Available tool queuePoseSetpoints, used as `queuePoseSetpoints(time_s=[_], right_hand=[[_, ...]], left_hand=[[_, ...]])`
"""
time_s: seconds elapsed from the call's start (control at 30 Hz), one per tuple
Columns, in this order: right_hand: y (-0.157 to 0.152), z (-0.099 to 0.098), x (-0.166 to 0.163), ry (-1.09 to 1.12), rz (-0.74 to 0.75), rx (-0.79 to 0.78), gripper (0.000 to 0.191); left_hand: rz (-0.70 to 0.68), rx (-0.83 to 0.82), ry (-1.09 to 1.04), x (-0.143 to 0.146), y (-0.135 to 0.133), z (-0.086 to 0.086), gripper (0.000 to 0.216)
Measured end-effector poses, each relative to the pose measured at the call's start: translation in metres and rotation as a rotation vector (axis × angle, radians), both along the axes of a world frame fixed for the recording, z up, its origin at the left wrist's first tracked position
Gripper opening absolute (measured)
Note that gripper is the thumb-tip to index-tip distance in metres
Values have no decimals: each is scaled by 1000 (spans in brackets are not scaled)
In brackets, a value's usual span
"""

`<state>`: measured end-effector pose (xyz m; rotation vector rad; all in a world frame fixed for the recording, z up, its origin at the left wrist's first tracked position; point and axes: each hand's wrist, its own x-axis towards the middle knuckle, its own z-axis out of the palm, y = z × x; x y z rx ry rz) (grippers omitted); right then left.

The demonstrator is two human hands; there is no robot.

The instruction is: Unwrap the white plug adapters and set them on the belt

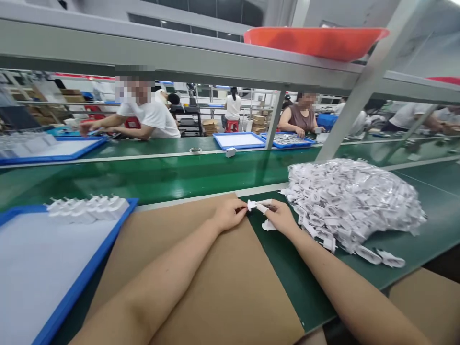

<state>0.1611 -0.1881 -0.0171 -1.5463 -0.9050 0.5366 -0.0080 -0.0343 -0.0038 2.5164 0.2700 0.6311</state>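
Above the far right edge of the brown cardboard sheet point(201, 268), a small white plastic part point(251, 205) sits between my two hands. My left hand point(231, 213) pinches its left end with thumb and forefinger. My right hand point(282, 218) holds its other side between thumb and index finger, both of which wear white finger covers. Another white plastic piece point(268, 225) shows just below my right hand; whether the hand touches it, I cannot tell. To the right of that hand lies a heap of white ring-like plastic parts point(323, 211), partly under a clear plastic bag point(381, 191).
On the left, a blue-rimmed tray point(97, 268) holds rows of white housings point(88, 209) with thin pins. A grey shelf point(179, 45) with an orange basin point(312, 43) spans overhead. Angled post point(355, 91) stands behind the heap. Across the green belt point(161, 179), co-workers sit.
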Motion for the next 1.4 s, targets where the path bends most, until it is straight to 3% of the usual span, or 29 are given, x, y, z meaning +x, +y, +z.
queuePoseSetpoints(time_s=[0.17,0.37,0.63,0.83,0.93,1.03,1.17,1.3,1.4], right_hand=[[-2,-1,-3,48,0,-30,48],[3,5,-5,83,-27,-11,53],[16,22,2,144,-62,-26,35],[24,17,14,187,-55,-24,28],[26,15,16,155,-43,-35,28],[28,14,20,100,-89,-48,27],[28,12,26,67,-149,-31,29],[25,15,27,126,-68,3,40],[24,17,26,127,-42,40,29]], left_hand=[[15,-23,11,-1,-5,0,25],[12,-40,12,0,0,1,16],[-36,-12,-96,15,23,2,31],[-41,192,-82,15,23,11,35],[-25,203,-83,16,18,16,38],[63,71,-86,19,17,20,40],[297,-337,38,22,22,26,46],[243,-665,42,23,27,31,54],[172,-733,88,24,28,30,61]])
